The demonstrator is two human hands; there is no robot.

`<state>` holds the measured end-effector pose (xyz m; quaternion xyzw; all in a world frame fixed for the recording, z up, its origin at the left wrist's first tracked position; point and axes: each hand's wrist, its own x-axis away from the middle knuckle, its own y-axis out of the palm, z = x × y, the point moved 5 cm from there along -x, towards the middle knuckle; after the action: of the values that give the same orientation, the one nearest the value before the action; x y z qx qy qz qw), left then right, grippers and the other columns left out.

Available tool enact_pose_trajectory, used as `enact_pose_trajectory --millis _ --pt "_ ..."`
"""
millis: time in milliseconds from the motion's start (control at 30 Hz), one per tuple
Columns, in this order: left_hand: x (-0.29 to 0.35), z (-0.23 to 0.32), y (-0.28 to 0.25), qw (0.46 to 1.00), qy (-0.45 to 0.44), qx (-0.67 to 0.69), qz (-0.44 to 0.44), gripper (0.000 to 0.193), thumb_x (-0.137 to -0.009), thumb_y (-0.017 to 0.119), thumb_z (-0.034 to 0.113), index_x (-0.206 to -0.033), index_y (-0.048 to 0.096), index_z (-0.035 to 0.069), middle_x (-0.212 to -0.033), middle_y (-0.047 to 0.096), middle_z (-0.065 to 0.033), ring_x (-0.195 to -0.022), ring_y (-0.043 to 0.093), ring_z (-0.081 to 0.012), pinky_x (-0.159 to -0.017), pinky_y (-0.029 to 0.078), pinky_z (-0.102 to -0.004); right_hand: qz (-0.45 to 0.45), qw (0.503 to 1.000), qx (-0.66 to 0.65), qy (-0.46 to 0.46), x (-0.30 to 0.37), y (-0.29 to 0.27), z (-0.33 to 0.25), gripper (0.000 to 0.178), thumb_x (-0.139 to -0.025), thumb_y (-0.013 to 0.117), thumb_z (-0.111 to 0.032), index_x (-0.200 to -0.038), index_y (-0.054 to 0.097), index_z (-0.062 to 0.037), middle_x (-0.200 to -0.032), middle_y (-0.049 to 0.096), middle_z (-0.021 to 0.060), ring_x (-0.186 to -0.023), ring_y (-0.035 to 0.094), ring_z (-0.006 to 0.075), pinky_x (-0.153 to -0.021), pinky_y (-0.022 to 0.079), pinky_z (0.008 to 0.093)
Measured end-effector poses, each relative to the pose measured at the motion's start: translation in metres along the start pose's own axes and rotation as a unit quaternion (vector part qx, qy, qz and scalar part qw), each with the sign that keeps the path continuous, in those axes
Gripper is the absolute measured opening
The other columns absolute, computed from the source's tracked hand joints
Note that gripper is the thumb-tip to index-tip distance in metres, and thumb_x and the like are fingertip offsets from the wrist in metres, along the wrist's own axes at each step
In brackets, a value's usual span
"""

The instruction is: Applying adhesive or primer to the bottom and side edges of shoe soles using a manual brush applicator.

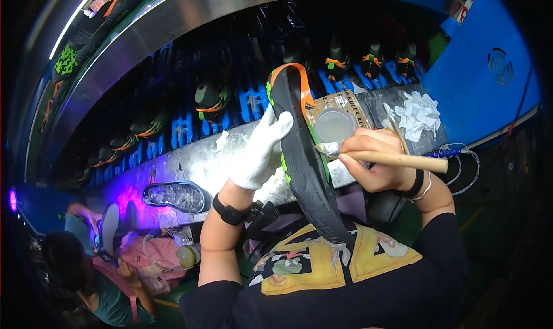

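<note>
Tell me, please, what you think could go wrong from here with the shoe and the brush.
The pale tip of the brush is right beside the shoe, so a slip of the right hand might leave a smear. The round container sits close to that hand, so a knock could shift it. Only the gloved left hand seems to support the shoe, so it might twist.

2 hands (260, 147) (374, 166) w/ 1 blk shoe (302, 162) + 1 brush (400, 158), 1 clr cup (317, 119), 1 co-wkr (115, 297)

White glove (259, 150), dark printed T-shirt (345, 297)
</note>
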<state>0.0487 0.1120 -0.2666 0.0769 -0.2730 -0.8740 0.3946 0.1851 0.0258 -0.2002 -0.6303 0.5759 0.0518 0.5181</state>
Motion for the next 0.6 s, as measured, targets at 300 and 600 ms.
enact_pose_trajectory --millis 300,600 --pt "-0.009 0.004 -0.006 1.000 0.000 -0.009 -0.010 0.064 -0.077 0.059 0.034 -0.128 0.028 0.009 -0.108 0.045 -0.0033 -0.100 0.047 -0.0115 -0.084 0.041 -0.0287 -0.019 0.997 -0.072 0.024 0.008 -0.004 -0.015 0.007 -0.064 0.061 0.002 -0.069 0.057 -0.0010 -0.061 0.054 0.0071 -0.045 0.050 0.0188 -0.040 0.038 0.0255" --pt "0.010 0.006 0.007 0.998 0.018 -0.055 -0.017 0.055 -0.082 0.053 0.029 -0.128 0.033 0.006 -0.118 0.047 -0.0026 -0.104 0.047 -0.0115 -0.090 0.038 -0.0263 0.163 0.945 -0.200 0.199 -0.003 -0.022 0.068 0.007 -0.077 0.059 -0.006 -0.081 0.058 -0.0003 -0.063 0.050 -0.0028 -0.054 0.042 0.0011 -0.046 0.031 0.0158"
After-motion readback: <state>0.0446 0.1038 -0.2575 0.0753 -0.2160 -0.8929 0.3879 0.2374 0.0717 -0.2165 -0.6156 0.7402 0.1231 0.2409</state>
